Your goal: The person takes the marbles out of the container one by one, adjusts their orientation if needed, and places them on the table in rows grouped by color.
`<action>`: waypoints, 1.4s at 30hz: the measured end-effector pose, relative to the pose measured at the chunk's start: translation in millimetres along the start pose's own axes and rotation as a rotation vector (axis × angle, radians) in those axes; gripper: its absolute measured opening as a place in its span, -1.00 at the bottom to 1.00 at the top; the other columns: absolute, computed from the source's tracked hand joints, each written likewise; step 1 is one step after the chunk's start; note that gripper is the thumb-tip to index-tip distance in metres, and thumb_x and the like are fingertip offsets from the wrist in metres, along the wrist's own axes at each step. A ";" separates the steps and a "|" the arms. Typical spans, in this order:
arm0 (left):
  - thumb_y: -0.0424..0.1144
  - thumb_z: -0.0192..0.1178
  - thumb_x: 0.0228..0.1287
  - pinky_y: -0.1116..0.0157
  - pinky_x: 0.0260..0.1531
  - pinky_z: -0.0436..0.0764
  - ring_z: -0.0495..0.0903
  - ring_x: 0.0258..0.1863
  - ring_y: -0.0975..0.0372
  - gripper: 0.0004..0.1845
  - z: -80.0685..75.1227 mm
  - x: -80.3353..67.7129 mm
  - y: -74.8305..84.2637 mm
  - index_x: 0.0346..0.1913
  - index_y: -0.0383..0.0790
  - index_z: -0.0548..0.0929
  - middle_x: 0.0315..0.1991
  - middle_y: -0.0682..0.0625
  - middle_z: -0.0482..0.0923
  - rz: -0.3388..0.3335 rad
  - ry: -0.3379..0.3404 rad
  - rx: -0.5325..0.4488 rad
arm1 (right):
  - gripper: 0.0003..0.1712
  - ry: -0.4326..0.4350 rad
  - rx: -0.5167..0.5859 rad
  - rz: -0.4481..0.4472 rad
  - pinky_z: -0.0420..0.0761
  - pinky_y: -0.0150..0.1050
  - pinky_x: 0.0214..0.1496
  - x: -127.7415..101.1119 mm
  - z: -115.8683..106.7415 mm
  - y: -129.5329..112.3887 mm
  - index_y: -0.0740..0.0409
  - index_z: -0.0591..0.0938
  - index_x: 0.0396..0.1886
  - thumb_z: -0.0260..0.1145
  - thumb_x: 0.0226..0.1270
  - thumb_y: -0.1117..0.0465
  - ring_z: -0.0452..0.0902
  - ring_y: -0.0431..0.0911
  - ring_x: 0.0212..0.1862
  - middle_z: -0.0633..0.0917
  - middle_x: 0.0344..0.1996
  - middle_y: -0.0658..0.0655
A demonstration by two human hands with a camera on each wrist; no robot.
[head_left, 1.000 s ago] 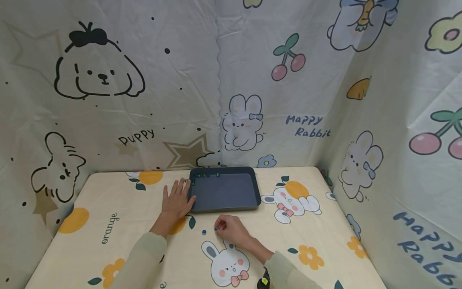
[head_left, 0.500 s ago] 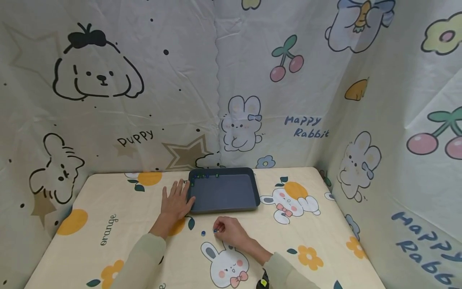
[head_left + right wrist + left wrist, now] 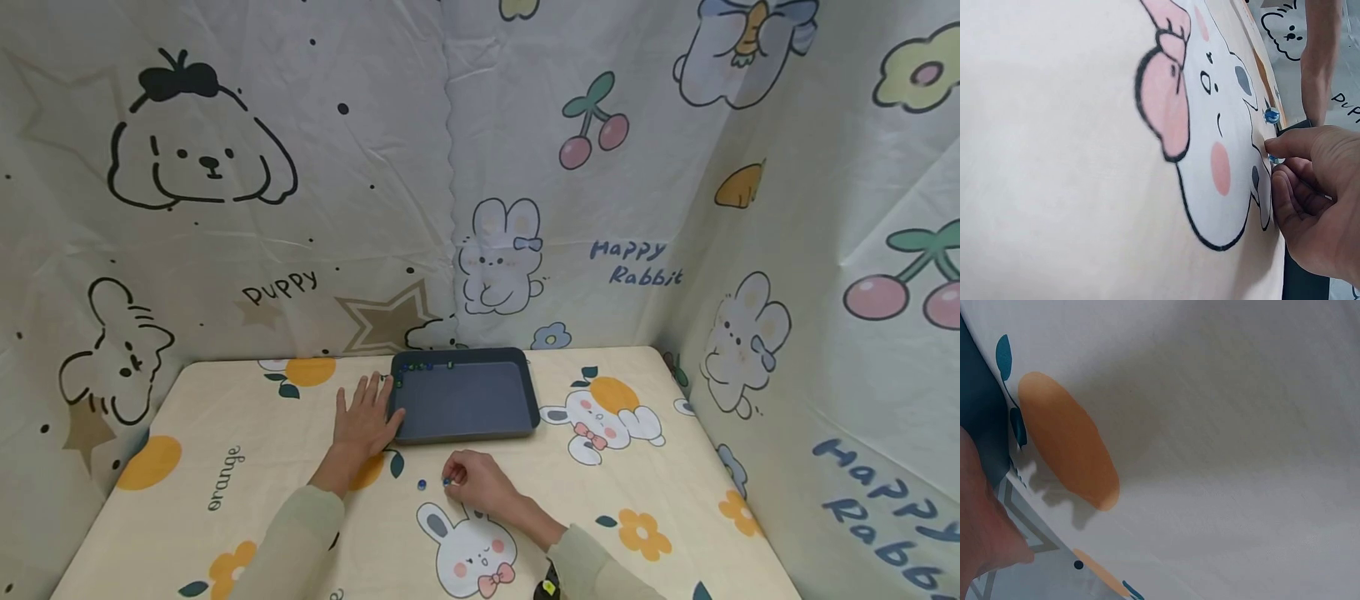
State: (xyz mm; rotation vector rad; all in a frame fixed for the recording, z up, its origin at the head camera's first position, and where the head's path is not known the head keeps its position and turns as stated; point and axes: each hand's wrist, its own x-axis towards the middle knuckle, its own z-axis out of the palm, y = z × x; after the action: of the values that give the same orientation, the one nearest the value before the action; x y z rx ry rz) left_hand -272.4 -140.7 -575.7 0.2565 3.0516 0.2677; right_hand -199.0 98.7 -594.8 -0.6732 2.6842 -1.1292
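My right hand (image 3: 480, 482) pinches a small blue glass marble (image 3: 1273, 159) between thumb and fingertips, low over the cloth in front of the tray. Just left of it in the head view, a second blue marble (image 3: 422, 484) lies on the cloth. My left hand (image 3: 365, 418) rests with fingers spread against the left side of a dark grey rectangular tray (image 3: 465, 436). Several small green and blue marbles (image 3: 417, 367) line the tray's far left corner. In the left wrist view, only part of the left hand (image 3: 985, 525) shows beside the tray's dark side.
A cream cloth (image 3: 277, 450) printed with oranges, flowers and rabbits covers the table. Patterned fabric walls (image 3: 360, 217) enclose it at the back and sides. A dark item with a yellow mark (image 3: 548, 585) shows at the right wrist.
The head view shifts very slightly. Both hands, the tray and the loose marble stay in nearly the same places.
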 end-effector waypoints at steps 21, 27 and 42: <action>0.15 -0.12 0.51 -0.25 0.40 -0.30 -0.16 0.54 -0.14 -0.21 -0.9 0.0 -0.5 0.59 -0.23 0.01 0.57 -0.29 -0.11 0.003 -0.005 0.017 | -0.79 -0.018 0.018 -0.012 0.52 -0.44 -0.32 -1.9 -0.9 0.4 0.05 0.66 -0.32 0.47 0.12 0.38 0.45 -0.32 -0.39 0.55 -0.45 -0.13; 0.16 -0.15 0.53 -0.24 0.41 -0.29 -0.17 0.55 -0.13 -0.21 -0.3 1.1 -0.8 0.60 -0.22 -0.01 0.58 -0.27 -0.13 0.007 -0.008 0.022 | -0.78 -0.024 0.029 0.003 0.53 -0.42 -0.29 -2.6 -1.8 -1.2 0.07 0.66 -0.24 0.47 0.14 0.37 0.45 -0.31 -0.36 0.55 -0.41 -0.12; 0.16 -0.16 0.52 -0.25 0.40 -0.30 -0.18 0.55 -0.14 -0.21 -3.1 -0.1 -0.1 0.60 -0.23 -0.01 0.58 -0.29 -0.12 0.008 -0.010 0.016 | -0.72 -0.037 0.058 0.006 0.54 -0.41 -0.26 -2.7 -2.7 1.2 0.08 0.66 -0.14 0.48 0.14 0.34 0.46 -0.31 -0.34 0.56 -0.38 -0.12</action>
State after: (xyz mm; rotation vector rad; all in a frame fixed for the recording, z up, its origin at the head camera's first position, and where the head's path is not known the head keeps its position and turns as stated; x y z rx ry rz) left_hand -272.6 -141.3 -572.7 0.2701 3.0450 0.2417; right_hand -197.8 102.4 -593.8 -0.6697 2.6104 -1.1772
